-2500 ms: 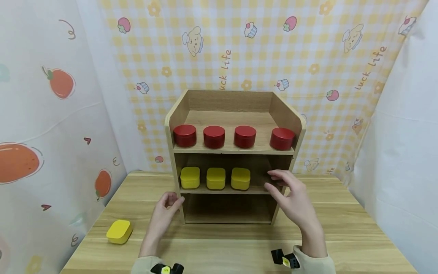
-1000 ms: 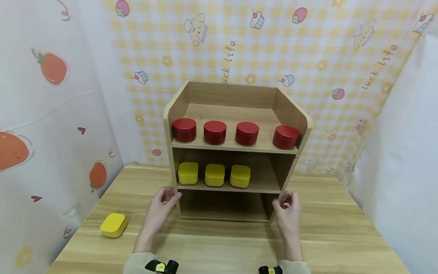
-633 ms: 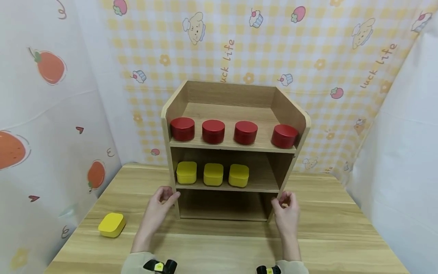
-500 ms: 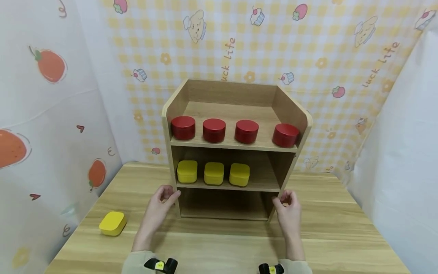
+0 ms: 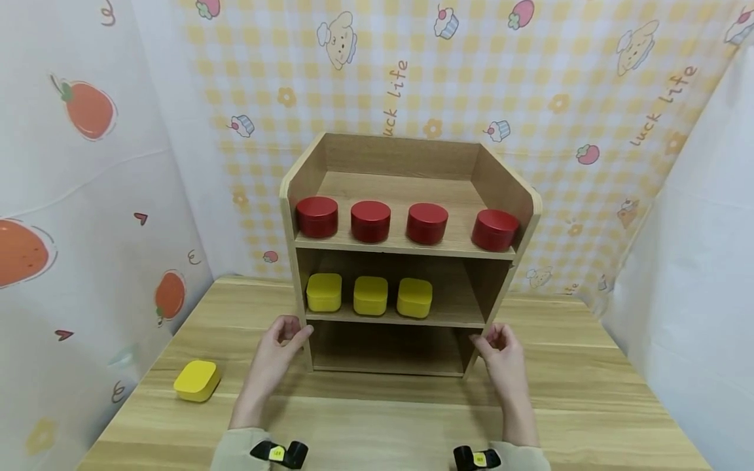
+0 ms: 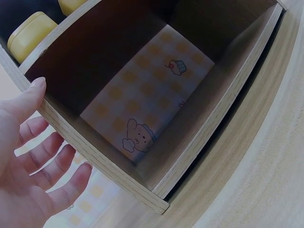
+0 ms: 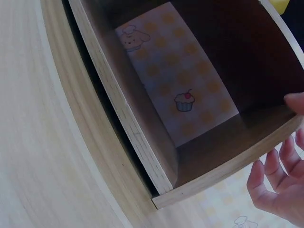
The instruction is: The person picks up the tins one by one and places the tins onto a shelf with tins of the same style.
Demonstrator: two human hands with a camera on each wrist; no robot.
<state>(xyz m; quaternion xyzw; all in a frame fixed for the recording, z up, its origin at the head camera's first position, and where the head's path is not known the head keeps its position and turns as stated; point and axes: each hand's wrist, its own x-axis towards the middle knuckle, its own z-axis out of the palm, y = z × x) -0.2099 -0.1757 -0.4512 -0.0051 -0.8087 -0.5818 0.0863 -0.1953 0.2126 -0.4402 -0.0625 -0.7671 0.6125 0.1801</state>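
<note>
A small wooden shelf unit (image 5: 400,252) stands on the table, held at both sides. My left hand (image 5: 275,348) grips its left side panel (image 6: 102,154) low down, thumb at the front edge and fingers outside. On the opposite side, my right hand (image 5: 505,360) holds the right side panel (image 7: 228,166) between thumb and fingers. Several round red tins (image 5: 370,221) line the top board. Three yellow square tins (image 5: 370,296) sit on the middle board, towards the left. Nothing stands in the bottom compartment (image 5: 385,350).
Another yellow square tin (image 5: 197,381) lies on the wooden table (image 5: 377,425), left of my left forearm. A checked cloth (image 5: 383,72) hangs behind the unit. White cloth walls (image 5: 677,261) close off both sides.
My right hand has come down from beside the middle board to the right side panel. My left hand keeps its place. The head view has tilted and shifted slightly.
</note>
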